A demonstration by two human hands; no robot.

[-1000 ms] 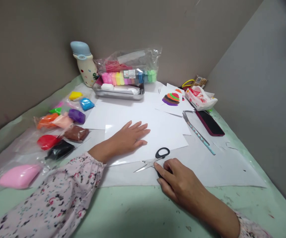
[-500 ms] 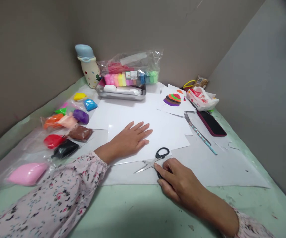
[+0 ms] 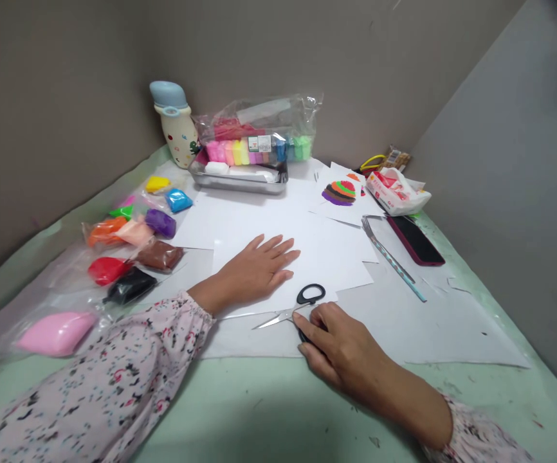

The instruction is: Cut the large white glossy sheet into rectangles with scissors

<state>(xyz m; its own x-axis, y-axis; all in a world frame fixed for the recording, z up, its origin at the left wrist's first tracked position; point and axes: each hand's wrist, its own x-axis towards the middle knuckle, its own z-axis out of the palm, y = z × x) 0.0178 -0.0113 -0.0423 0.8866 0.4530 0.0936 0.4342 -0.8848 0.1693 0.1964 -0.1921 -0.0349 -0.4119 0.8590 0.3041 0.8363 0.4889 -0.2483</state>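
My left hand [image 3: 259,267] lies flat with its fingers spread on a white sheet of paper [image 3: 327,263]. To its lower right, my right hand [image 3: 329,341] grips a pair of scissors [image 3: 284,316] by the lower black handle, low over the paper. The blades point left and look closed together, and the upper handle loop stands free of my fingers. The lower loop is partly hidden under my hand.
Bagged clay, such as the pink lump [image 3: 58,333], lines the left side. Behind stand a bottle [image 3: 179,132] and a metal tray [image 3: 240,183]. A coloured drawing [image 3: 340,193], tissues [image 3: 397,193], a fork [image 3: 392,257] and a phone [image 3: 416,241] are at the right.
My right hand has moved slightly left with the scissors, and their blades have gone from parted to closed. My left hand stays spread on the paper. The view has shifted a little.
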